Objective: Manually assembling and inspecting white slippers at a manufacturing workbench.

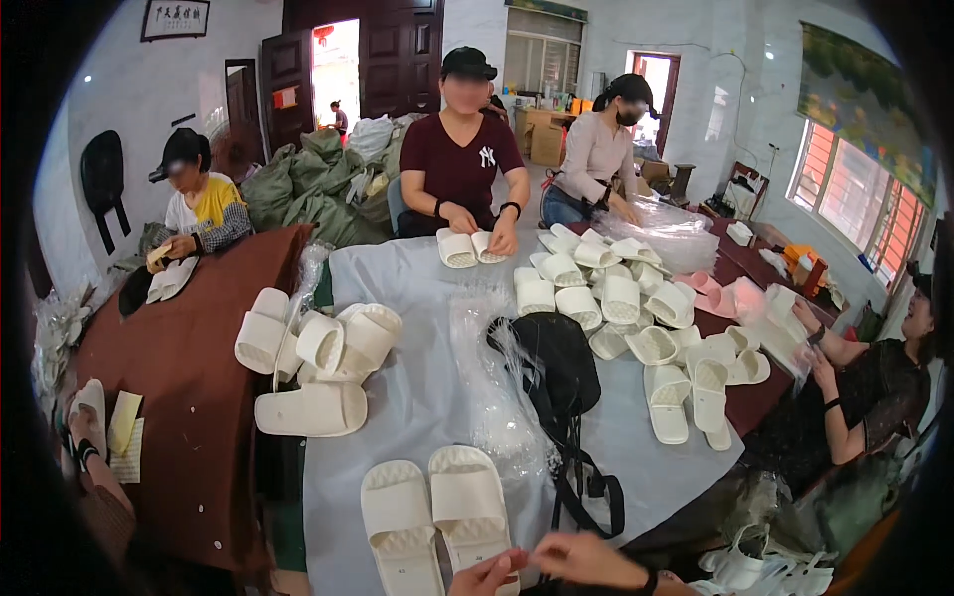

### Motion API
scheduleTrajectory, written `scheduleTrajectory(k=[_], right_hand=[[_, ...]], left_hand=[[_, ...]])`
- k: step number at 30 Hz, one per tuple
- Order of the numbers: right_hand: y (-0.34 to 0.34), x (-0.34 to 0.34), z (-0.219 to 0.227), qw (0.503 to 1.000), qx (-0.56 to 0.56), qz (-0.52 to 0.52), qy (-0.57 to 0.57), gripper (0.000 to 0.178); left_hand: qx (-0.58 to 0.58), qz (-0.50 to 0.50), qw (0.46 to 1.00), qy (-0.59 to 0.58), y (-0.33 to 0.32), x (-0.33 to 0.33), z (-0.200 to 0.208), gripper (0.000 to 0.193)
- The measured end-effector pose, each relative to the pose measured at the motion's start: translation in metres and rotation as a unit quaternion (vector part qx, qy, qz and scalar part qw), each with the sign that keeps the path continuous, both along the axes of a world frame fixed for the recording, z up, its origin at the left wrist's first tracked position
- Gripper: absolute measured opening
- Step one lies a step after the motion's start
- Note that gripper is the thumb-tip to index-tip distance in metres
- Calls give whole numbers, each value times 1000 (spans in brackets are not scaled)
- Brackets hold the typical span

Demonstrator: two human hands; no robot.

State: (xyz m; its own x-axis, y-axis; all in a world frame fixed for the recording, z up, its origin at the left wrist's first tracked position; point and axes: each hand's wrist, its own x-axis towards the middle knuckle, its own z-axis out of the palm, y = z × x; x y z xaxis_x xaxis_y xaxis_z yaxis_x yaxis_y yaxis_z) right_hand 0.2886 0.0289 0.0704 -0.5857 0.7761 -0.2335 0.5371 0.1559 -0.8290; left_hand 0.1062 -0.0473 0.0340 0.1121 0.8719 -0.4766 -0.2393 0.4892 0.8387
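Note:
A pair of white slide slippers (399,526) lies side by side on the grey table cover (422,397), right in front of me. My left hand (489,576) is over the heel end of the right-hand slipper (470,507), its thumb and fingers pinched together. Close beside it, my right hand (588,559) is also closed, with its fingertips almost meeting the left ones. Whatever lies between the fingertips is too small to make out. The lower parts of both hands run off the bottom edge.
Loose white slippers (318,348) lie at left, and a larger heap (621,293) at right. Clear plastic bags (492,387) and a black backpack (556,368) occupy the middle. Several people work around the tables, one (462,149) opposite holding slippers. A brown-covered table (189,348) stands left.

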Motion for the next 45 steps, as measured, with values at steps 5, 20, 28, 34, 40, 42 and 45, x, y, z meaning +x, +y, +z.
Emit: scheduleTrajectory(k=[5,20,28,34,40,42,45], right_hand=[[-61,-26,-22,992,-12,71,103,19],[-11,-38,5,983,-113,-49,135,24],[-12,-87,2,942,-259,-51,209,21],[-19,-91,-8,954,-179,-89,225,16],[-19,-84,-8,965,-177,-53,188,21],[-16,-84,-6,960,-213,-37,178,23],[-8,-76,-10,974,-185,-31,131,24]], left_hand=[[39,179,975,-124,17,2,21,32],[-27,149,969,-196,-16,-32,55,26],[-80,112,961,-242,-39,-33,35,26],[-42,103,977,-183,-50,-31,24,25],[8,105,981,-161,-25,-48,12,24],[16,111,979,-168,-24,-47,5,21],[-12,112,980,-167,-19,-47,3,17]])
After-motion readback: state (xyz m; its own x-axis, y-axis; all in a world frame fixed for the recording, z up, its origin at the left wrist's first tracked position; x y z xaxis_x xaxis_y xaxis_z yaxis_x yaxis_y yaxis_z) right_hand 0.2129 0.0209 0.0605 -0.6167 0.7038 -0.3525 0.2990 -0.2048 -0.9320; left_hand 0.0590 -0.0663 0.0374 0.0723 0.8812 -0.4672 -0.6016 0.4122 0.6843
